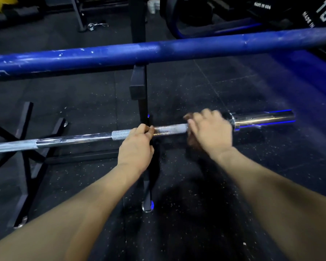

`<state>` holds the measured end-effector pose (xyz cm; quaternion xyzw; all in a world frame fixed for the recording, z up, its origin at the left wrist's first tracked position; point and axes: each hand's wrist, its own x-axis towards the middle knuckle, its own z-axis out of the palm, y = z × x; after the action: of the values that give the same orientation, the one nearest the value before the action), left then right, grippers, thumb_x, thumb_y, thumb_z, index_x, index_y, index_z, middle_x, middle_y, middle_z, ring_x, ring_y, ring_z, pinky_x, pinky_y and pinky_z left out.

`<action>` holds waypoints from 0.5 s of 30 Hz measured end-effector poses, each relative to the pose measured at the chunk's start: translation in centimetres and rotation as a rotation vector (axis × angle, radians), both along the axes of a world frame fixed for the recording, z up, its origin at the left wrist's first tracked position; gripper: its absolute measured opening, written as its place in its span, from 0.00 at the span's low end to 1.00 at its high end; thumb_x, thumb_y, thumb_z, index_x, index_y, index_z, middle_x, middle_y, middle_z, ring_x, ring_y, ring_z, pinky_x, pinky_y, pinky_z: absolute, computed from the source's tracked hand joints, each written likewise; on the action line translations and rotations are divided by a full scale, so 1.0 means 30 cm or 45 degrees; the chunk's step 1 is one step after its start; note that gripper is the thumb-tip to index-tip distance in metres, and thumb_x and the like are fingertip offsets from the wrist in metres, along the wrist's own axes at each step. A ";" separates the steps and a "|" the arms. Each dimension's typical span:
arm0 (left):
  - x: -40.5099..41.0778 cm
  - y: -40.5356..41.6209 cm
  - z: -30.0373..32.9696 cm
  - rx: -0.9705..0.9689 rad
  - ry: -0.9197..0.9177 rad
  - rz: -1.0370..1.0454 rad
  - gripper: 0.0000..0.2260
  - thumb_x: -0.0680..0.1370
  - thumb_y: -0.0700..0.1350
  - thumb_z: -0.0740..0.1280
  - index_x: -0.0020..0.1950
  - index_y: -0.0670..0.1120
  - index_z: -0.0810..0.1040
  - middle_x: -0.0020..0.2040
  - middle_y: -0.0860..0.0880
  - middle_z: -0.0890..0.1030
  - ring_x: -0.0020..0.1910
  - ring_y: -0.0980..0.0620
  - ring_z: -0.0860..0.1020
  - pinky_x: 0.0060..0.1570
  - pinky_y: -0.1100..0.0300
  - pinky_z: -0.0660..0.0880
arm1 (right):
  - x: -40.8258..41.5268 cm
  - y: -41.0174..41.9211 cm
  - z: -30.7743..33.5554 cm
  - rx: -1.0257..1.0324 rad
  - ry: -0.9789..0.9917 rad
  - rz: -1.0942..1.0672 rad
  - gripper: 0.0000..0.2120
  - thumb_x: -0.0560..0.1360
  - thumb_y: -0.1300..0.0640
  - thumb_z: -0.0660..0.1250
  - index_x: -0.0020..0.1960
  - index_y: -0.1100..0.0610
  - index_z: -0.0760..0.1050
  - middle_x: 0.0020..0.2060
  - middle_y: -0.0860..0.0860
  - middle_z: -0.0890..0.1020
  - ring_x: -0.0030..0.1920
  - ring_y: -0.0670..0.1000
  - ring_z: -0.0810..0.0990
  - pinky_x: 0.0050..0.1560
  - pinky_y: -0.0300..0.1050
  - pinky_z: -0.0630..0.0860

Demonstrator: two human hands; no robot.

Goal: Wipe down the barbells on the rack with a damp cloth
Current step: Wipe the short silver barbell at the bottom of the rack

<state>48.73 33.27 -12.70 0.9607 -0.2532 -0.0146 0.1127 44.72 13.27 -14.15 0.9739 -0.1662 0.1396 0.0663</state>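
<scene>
The silver barbell lies low across the rack, under the blue bar. The left hand curls round its shaft; the blurred right hand wraps it nearer the sleeve, perhaps over a dark cloth.

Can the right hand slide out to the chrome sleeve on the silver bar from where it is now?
Probably yes. The right hand is wrapped over the silver barbell shaft right beside the collar, and nothing sits between it and the chrome sleeve. The blue barbell runs higher up, out of the way.
</scene>
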 end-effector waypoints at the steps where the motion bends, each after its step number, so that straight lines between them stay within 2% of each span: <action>1: -0.002 -0.002 -0.002 -0.011 0.002 0.011 0.25 0.78 0.41 0.61 0.75 0.49 0.62 0.65 0.53 0.67 0.63 0.51 0.66 0.57 0.55 0.72 | 0.002 -0.025 0.005 0.080 0.052 -0.093 0.18 0.79 0.47 0.54 0.51 0.56 0.78 0.47 0.55 0.78 0.49 0.58 0.75 0.40 0.48 0.72; 3: -0.006 -0.006 -0.006 -0.027 -0.006 0.031 0.25 0.78 0.40 0.61 0.75 0.49 0.62 0.65 0.53 0.67 0.63 0.51 0.66 0.57 0.55 0.71 | 0.018 -0.010 0.003 0.136 0.022 -0.211 0.18 0.81 0.48 0.53 0.55 0.58 0.77 0.51 0.56 0.77 0.53 0.59 0.73 0.47 0.50 0.71; 4: -0.006 -0.008 -0.007 -0.025 -0.012 0.036 0.25 0.78 0.39 0.60 0.75 0.49 0.62 0.65 0.53 0.67 0.63 0.51 0.65 0.57 0.55 0.71 | 0.017 0.042 0.004 0.107 -0.027 -0.213 0.19 0.79 0.48 0.53 0.52 0.58 0.78 0.49 0.56 0.78 0.51 0.59 0.75 0.47 0.50 0.71; 6: -0.007 -0.010 -0.008 -0.010 -0.021 0.043 0.25 0.78 0.39 0.60 0.75 0.49 0.62 0.65 0.52 0.67 0.63 0.50 0.66 0.57 0.55 0.71 | 0.027 0.178 -0.022 0.074 -0.103 -0.067 0.20 0.75 0.46 0.54 0.49 0.58 0.78 0.44 0.56 0.78 0.46 0.59 0.76 0.49 0.53 0.73; 8: -0.007 -0.008 -0.005 0.022 -0.014 0.027 0.25 0.78 0.40 0.61 0.75 0.49 0.62 0.65 0.52 0.67 0.63 0.50 0.66 0.56 0.54 0.71 | 0.029 0.241 -0.055 0.042 -0.083 0.142 0.22 0.72 0.43 0.55 0.53 0.58 0.77 0.47 0.56 0.78 0.47 0.59 0.76 0.52 0.56 0.73; 10: -0.003 -0.006 -0.003 0.047 -0.013 0.005 0.25 0.78 0.42 0.61 0.75 0.49 0.62 0.65 0.52 0.66 0.63 0.50 0.66 0.56 0.55 0.72 | 0.029 0.183 -0.050 -0.057 -0.084 0.287 0.23 0.72 0.42 0.54 0.53 0.57 0.77 0.46 0.56 0.78 0.45 0.58 0.76 0.48 0.53 0.75; 12: -0.001 -0.001 -0.003 0.041 -0.019 0.017 0.25 0.78 0.42 0.61 0.75 0.49 0.62 0.65 0.53 0.66 0.63 0.51 0.66 0.54 0.56 0.71 | 0.028 0.091 -0.042 -0.137 -0.069 0.324 0.21 0.74 0.41 0.53 0.49 0.56 0.77 0.43 0.55 0.77 0.43 0.58 0.76 0.38 0.49 0.74; 13: 0.000 -0.002 -0.003 0.033 -0.016 0.018 0.25 0.78 0.42 0.61 0.75 0.49 0.62 0.65 0.53 0.66 0.63 0.51 0.66 0.54 0.56 0.72 | 0.028 0.051 -0.024 -0.093 -0.029 0.255 0.20 0.76 0.42 0.53 0.48 0.55 0.76 0.43 0.55 0.77 0.43 0.58 0.76 0.34 0.47 0.71; 15: 0.001 -0.002 -0.009 0.008 -0.011 0.019 0.25 0.78 0.41 0.61 0.75 0.49 0.62 0.64 0.53 0.67 0.62 0.51 0.66 0.53 0.56 0.71 | 0.052 -0.006 0.007 0.062 0.016 0.014 0.19 0.79 0.43 0.53 0.51 0.55 0.76 0.48 0.55 0.77 0.49 0.60 0.76 0.35 0.47 0.67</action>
<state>48.76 33.20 -12.96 0.9630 -0.2464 -0.0103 0.1088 46.28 13.08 -13.93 0.9770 -0.1636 0.1297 0.0430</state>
